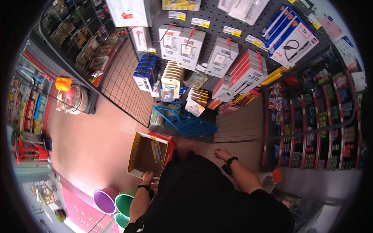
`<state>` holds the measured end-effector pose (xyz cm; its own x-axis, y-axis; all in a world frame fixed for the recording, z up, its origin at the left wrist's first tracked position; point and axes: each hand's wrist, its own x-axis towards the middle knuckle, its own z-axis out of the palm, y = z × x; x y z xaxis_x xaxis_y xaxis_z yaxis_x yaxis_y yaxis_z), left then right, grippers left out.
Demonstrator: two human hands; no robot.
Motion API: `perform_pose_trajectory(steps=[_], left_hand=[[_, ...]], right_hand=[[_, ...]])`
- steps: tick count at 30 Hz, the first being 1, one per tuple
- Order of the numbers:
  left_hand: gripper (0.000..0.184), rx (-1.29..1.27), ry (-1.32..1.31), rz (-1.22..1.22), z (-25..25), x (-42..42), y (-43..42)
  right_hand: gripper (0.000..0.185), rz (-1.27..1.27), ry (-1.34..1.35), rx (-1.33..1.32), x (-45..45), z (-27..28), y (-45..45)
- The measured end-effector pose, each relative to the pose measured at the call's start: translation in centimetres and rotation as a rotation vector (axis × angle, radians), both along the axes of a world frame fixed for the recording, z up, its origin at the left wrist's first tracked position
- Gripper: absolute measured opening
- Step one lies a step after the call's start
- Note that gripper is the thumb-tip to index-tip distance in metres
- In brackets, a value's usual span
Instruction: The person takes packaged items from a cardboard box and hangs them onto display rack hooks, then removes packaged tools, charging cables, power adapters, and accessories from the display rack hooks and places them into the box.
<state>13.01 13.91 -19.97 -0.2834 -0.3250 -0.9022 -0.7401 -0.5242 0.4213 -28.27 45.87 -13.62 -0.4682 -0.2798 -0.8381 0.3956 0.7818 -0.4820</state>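
Open carton by L hand, below pegboard display; R hand free

Surroundings: open carton [138,156] on or just above floor [89,136] (can't tell which), yellow inner edges, small packet [156,151] inside toward its R side. Red surface [169,152] along carton's R side, partly hidden. Blue hangers [192,125] low on display, just beyond carton. Above them, pegboard [211,27] w/ hooked white boxes [192,48], red-and-white boxes [248,73], blue-and-white boxes [293,40] + price tags.

Obstructions: mesh panel [126,83] L of display; 2nd mesh panel [243,124] on R. Person's black clothing [206,194] fills lower centre, covers floor there. Purple bucket [105,200] + green bucket [124,202] near L forearm, beside pink sign [79,207]. Stocked shelves [311,128] far R; red stool [31,149] far L.

Pose: L arm reaches fwd; L hand [147,178] at carton's near R corner, black band on wrist. Fingers bent, but too small/partly hidden: can't tell if clenched on rim or only resting. R arm angled fwd + inward, elbow out; R hand [222,154] well apart from carton, over floor, black band on wrist. R fingers loosely curled, released.
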Motion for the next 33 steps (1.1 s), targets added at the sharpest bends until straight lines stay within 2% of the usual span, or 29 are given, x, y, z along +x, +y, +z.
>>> perform_pose_trajectory(steps=[2, 4, 6, 7, 9, 12, 14, 15, 17, 20, 25, 26, 27, 28, 30, 31, 32, 33], left_hand=[[0.045, 0.099, 0.066, 0.105, -1.8, 0.7, -0.3], [0.045, 0.129, 0.100, 0.102, -2.7, 1.4, -0.7], [0.044, 0.046, 0.118, -0.123, -4.4, 2.0, -1.1], [0.044, 0.037, 0.126, -0.136, -5.0, 2.3, -1.2], [0.044, -0.131, 0.217, -0.320, -5.6, 2.8, -1.1], [0.039, -0.271, 0.231, -0.452, -4.6, 2.2, -1.1], [0.035, -0.293, 0.143, -0.418, -2.8, 1.0, -1.0], [0.033, -0.297, 0.101, -0.378, -2.0, 0.2, -0.7], [0.030, -0.311, 0.023, -0.271, -0.3, -1.4, -0.3], [0.025, -0.346, -0.039, -0.106, 1.9, -4.1, 0.5], [0.021, -0.365, -0.089, 0.025, 5.7, -9.4, 2.3], [0.021, -0.370, -0.098, 0.018, 5.7, -10.1, 2.6], [0.021, -0.383, -0.104, 0.017, 3.8, -9.8, 2.2], [0.021, -0.464, -0.003, -0.148, -0.7, -8.3, 1.5], [0.023, -0.423, -0.106, -0.031, 4.4, -11.6, 3.1], [0.023, -0.433, -0.111, -0.034, 2.7, -10.9, 2.6], [0.024, -0.532, -0.050, -0.168, 1.4, -10.3, 2.5], [0.025, -0.513, -0.091, -0.135, 1.6, -10.5, 2.7]], right_hand=[[0.037, -0.046, 0.061, -0.069, -1.2, 1.1, -0.8], [0.031, -0.139, 0.331, -0.163, -3.0, 3.6, -2.5], [0.026, -0.310, 0.419, -0.269, -5.1, 8.1, -4.3], [0.025, -0.358, 0.494, -0.301, -6.4, 10.4, -4.9], [0.023, -0.446, 0.684, -0.398, -9.4, 13.1, -5.2], [0.021, -0.631, 0.905, -0.700, -14.7, 17.3, -5.5], [0.026, -0.651, 1.161, -0.797, -18.4, 22.4, -5.9], [0.026, -0.665, 1.164, -0.808, -19.2, 24.5, -5.9], [0.040, -0.652, 1.154, -0.734, -20.8, 27.2, -5.9], [0.051, -0.736, 1.285, -0.805, -25.0, 25.8, -6.1], [0.054, -0.711, 1.237, -0.849, -27.5, 25.3, -6.7], [0.055, -0.688, 1.209, -0.814, -27.7, 25.0, -6.7], [0.055, -0.663, 1.182, -0.780, -27.9, 24.8, -6.7], [0.047, -0.685, 1.151, -0.799, -27.6, 25.0, -6.9], [0.044, -0.676, 1.166, -0.759, -27.4, 25.2, -7.1], [0.040, -0.656, 1.188, -0.709, -27.3, 25.3, -7.1], [0.040, -0.664, 1.182, -0.712, -27.0, 25.4, -7.1], [0.037, -0.663, 1.191, -0.723, -26.7, 25.9, -7.1]])
